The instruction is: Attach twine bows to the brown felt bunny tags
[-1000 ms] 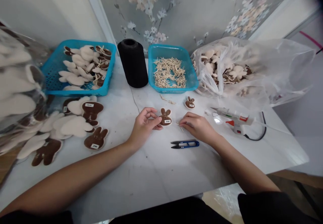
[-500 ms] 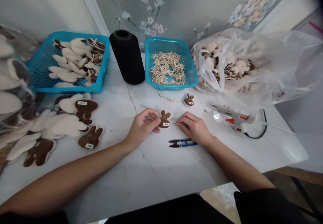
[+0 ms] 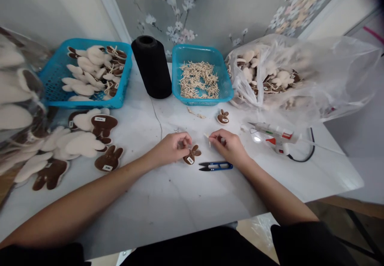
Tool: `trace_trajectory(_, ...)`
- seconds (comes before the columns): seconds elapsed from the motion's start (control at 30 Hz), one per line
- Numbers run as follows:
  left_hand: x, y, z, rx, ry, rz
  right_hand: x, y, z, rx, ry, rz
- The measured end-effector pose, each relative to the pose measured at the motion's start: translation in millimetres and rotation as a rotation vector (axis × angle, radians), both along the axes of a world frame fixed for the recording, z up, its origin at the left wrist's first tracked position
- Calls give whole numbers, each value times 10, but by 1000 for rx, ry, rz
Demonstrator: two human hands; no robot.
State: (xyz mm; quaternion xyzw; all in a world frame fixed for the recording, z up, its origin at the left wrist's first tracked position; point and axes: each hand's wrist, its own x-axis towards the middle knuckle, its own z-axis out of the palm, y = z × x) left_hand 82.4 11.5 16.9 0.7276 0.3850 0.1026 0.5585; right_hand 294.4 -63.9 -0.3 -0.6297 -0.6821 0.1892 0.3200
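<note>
My left hand (image 3: 174,148) is closed with its thumb at the edge of a small brown plush bunny head (image 3: 189,160). The bunny has a white label, and its ears tilt to the upper right. The fingers behind it are partly hidden. In my right hand (image 3: 227,145), thumb and index finger pinch a small cream cord bow (image 3: 207,136), just apart from the bunny. Blue-handled thread snips (image 3: 215,166) lie on the table below my right hand. A second small bunny head (image 3: 223,117) rests farther back.
A blue tray (image 3: 229,92) holds many cream cord pieces. Beside it stand a black cylinder (image 3: 153,68) and a blue basket (image 3: 127,78) of plush bunnies. Larger bunny heads (image 3: 108,159) lie at left. On the right are a glue gun (image 3: 277,136) with its cable and a plastic bag (image 3: 327,78).
The small bunny in my left hand has moved down and tipped so its ears lean right. My right hand has lifted the cream bow slightly. The view has shifted a little.
</note>
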Motion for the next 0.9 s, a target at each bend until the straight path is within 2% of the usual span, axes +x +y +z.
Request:
trace_trajectory(0.13, 48, -111, 28, 501, -29, 35, -165, -85, 140, 3, 195, -151)
trace_trajectory(0.2, 82, -200, 76, 618, -49, -5, -256, -150, 221, 16, 278, -179)
trace_trajectory(0.27, 115, -282, 127, 621, -66, -54, -323, -205, 283, 19, 351, -187)
trace_trajectory(0.37, 141, -352, 176, 569, -127, -62, -365, -252, 321, 29, 396, -193)
trace_trajectory(0.57, 120, -401, 214, 355, -174, -93, -346, -270, 289, 38, 391, -101)
trace_trajectory(0.63, 104, -423, 238, 339, -152, -88, -304, -271, 276, 51, 397, -82)
trace_trajectory(0.7, 79, -421, 264, 351, -145, -73, -225, -258, 249, 89, 350, -131)
trace_trajectory(0.8, 18, -305, 271, 405, -129, -5, -66, -205, 157, 95, 197, -196)
trace_trajectory(0.9, -60, -51, 202, 541, -55, 141, 51, -141, 34, 39, 57, -158)
